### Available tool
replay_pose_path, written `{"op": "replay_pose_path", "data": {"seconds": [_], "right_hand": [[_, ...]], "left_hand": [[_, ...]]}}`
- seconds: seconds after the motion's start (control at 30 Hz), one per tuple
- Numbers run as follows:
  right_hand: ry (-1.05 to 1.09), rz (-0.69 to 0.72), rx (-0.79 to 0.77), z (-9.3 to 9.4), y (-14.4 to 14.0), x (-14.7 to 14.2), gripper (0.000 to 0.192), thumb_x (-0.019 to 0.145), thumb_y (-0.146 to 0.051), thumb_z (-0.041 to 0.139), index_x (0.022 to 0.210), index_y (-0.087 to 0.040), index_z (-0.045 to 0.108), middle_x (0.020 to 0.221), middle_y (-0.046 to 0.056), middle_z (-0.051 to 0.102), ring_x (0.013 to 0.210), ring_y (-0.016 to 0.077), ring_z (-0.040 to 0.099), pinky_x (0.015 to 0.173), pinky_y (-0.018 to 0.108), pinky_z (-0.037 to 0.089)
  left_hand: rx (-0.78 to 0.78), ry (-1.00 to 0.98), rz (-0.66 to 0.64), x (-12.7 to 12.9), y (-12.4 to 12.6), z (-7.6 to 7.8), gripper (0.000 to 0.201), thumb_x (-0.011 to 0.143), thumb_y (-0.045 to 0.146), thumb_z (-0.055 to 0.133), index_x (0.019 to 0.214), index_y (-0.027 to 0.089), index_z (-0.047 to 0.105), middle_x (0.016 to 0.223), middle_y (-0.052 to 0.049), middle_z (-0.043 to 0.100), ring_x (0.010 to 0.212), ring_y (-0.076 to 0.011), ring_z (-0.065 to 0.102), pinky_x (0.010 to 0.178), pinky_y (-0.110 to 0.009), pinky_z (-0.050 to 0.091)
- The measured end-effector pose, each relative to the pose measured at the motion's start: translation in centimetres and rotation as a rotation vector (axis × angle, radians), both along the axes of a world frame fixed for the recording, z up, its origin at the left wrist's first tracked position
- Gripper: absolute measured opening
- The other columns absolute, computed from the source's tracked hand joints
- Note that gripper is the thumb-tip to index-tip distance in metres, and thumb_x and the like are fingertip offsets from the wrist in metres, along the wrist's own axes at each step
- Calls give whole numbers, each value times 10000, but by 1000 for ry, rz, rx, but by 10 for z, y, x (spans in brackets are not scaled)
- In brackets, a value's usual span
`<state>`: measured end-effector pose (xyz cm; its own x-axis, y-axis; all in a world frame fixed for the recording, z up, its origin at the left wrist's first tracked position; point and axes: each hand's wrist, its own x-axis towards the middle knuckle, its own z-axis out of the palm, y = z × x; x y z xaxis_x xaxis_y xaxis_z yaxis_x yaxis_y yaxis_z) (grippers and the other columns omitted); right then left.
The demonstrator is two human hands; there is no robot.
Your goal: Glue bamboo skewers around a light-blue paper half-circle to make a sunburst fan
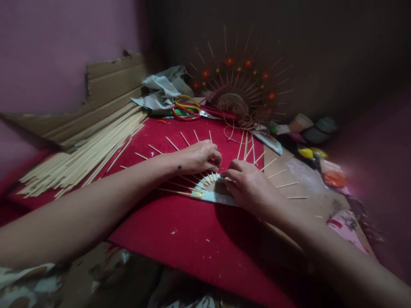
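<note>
Your left hand [201, 157] and right hand [248, 185] pinch thin bamboo sticks [205, 179] onto the pale half-round card base [213, 196] mid red mat [180, 222]; fan looks mostly filled, decoration left.

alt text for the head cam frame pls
Two bare hands, left hand and right hand, press on a half-round card base with thin sticks fanned out from it, on a red cloth. A stick pile lies left; scissors and a finished fan behind.
</note>
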<state>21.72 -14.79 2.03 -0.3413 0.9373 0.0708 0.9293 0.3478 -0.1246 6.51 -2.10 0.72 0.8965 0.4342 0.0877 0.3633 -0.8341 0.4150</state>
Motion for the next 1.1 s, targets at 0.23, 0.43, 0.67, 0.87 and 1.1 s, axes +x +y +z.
{"op": "replay_pose_path", "data": {"seconds": [0.23,0.43,0.67,0.87,1.1], "right_hand": [[-25,-9,70,-9,11,-2,178,870,-165,527,816,-134,693,831,103,654,766,203,565,682,318,391],[-62,12,117,-9,16,-9,221,875,-149,503,853,-172,721,784,86,670,717,197,562,657,332,354],[-117,0,58,-6,18,-12,221,871,-125,516,873,-164,734,806,94,703,742,205,602,698,358,376],[-134,22,54,-8,18,-10,212,901,-133,518,841,-142,722,831,96,704,782,212,614,745,378,389],[-140,31,86,-13,20,-8,179,897,-132,545,830,-144,710,812,87,696,773,212,610,751,371,398]], "left_hand": [[70,-50,-39,-1,5,-8,78,822,238,683,775,196,728,739,-27,609,760,-154,508,696,-269,384],[40,-6,3,1,3,-6,89,820,216,696,750,171,726,708,-36,635,724,-148,520,661,-264,377],[46,-8,-5,2,1,-3,74,813,180,696,746,171,725,720,-36,662,715,-138,528,660,-254,373],[26,6,3,2,0,-3,81,822,177,685,760,161,735,730,-45,663,728,-143,531,680,-266,373],[22,-26,-45,2,1,-5,95,811,181,683,728,170,728,703,-15,626,712,-126,508,654,-243,355]]}}
